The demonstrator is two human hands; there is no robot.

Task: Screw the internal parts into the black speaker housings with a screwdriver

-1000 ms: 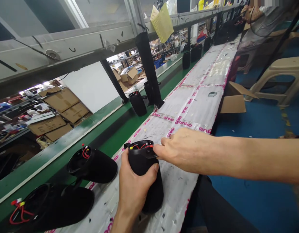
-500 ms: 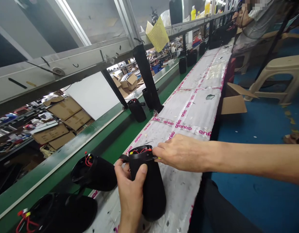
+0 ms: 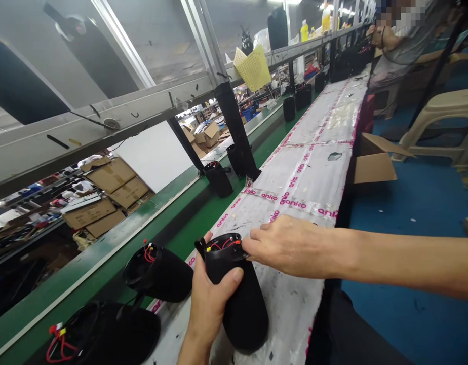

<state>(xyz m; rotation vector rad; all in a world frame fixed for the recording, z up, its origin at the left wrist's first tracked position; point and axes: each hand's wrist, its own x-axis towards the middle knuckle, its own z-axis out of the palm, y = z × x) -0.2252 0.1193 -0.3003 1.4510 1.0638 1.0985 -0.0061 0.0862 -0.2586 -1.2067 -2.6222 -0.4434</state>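
Left hand (image 3: 213, 304) has shifted its thumb farther across the black cylindrical speaker housing (image 3: 246, 314) it grips over the plastic-wrapped surface (image 3: 252, 215); right hand (image 3: 287, 247) closed at the rim, can't tell on what; looks part-done: red wires (image 3: 229, 243) in, end uncovered.

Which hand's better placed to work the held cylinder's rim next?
Right, probably: the right hand is at the rim, while the left hand grips the black cylinder around its body.

tube (image 3: 246, 314) | black, round, long | open top, red wires (image 3: 229, 244) inside | black strap (image 3: 200, 247) up by the top | leaning | in left hand (image 3: 210, 299), over white sheet (image 3: 319, 175)
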